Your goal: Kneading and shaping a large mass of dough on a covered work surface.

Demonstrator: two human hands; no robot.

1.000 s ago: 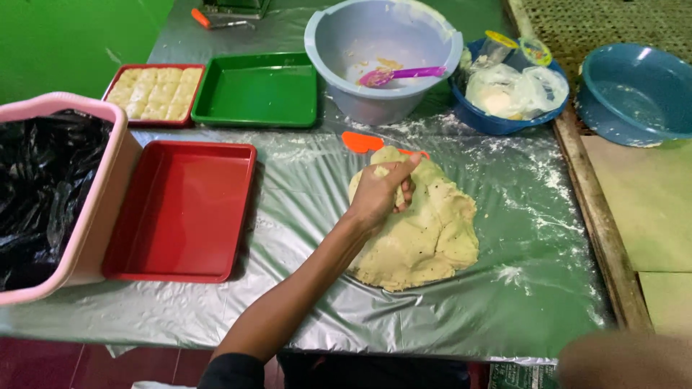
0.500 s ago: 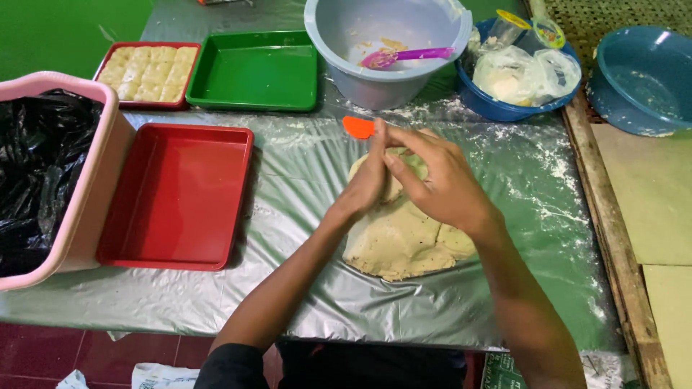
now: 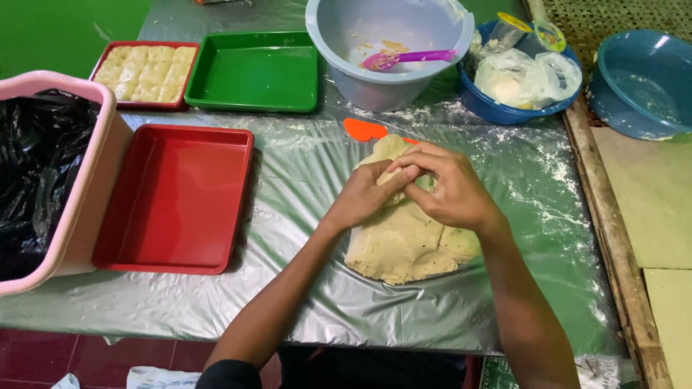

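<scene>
Dough slab (image 3: 404,241) under both hands, red tray (image 3: 173,198) and grey bowl (image 3: 386,47) nearby.

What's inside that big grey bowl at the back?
The grey bowl holds a purple spoon and a few dough crumbs. Its near wall hides part of the bottom.

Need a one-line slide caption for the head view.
Both hands, left hand and right hand, pinch a piece off flattened dough beside an empty red tray.
</scene>
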